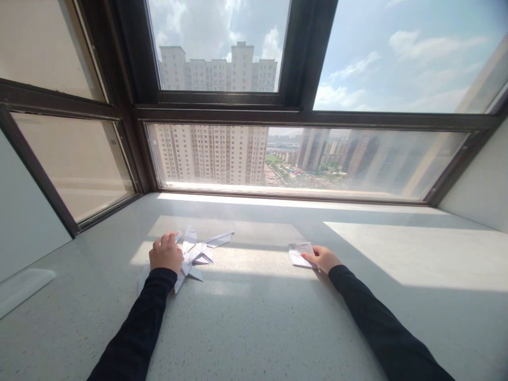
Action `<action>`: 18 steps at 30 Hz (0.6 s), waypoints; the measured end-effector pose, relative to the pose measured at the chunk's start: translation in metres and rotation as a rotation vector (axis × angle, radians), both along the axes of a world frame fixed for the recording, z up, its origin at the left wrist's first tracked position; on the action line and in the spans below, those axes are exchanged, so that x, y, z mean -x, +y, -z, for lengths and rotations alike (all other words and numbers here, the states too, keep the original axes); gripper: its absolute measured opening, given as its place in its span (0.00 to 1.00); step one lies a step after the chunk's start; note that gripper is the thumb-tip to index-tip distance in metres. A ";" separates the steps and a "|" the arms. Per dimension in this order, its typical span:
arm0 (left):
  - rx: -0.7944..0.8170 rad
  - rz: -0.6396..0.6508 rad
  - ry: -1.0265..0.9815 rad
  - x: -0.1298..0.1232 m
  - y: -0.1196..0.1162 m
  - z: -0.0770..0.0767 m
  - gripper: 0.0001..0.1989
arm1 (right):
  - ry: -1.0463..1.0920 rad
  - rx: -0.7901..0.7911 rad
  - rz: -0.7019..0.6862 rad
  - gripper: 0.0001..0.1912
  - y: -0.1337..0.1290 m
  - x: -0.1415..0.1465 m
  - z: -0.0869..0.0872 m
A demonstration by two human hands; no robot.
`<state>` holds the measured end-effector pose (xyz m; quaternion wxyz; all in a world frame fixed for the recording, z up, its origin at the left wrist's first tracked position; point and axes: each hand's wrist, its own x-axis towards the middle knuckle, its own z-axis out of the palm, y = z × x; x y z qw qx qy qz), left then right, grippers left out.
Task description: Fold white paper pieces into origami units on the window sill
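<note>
On the left of the pale speckled sill, my left hand (165, 253) rests over a heap of folded white paper pieces (191, 255). Its fingers are bent and closed around paper at the heap's edge; the palm side is hidden. Several pointed paper flaps stick out to the right of this hand. Farther right, my right hand (323, 259) pinches a small, squarish stack of folded white paper (300, 254) by its right edge, thumb on top. The stack lies low, at or just above the sill; I cannot tell whether it touches.
The speckled window sill (238, 328) spans the foreground, with bright sun patches on it. A dark window frame (278, 116) rises behind. At the far left lies a white flat piece (26, 288) beside a white panel (27, 211). Tall buildings stand outside.
</note>
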<state>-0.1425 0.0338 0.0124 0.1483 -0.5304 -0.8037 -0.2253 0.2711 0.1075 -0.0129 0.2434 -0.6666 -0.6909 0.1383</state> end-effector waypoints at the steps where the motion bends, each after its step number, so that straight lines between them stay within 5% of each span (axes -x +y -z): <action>1: 0.024 -0.020 -0.007 0.001 0.000 0.003 0.19 | -0.008 -0.026 0.003 0.14 -0.001 -0.001 0.002; 6: 0.187 -0.116 -0.111 0.010 0.004 0.017 0.27 | -0.045 -0.123 0.022 0.14 -0.002 -0.002 0.009; 11: 0.362 -0.008 -0.120 0.007 0.009 0.022 0.28 | -0.052 -0.187 0.033 0.13 -0.002 -0.001 0.014; 18: 0.400 0.075 -0.056 -0.004 0.007 0.027 0.29 | -0.041 -0.254 0.051 0.14 0.001 -0.002 0.022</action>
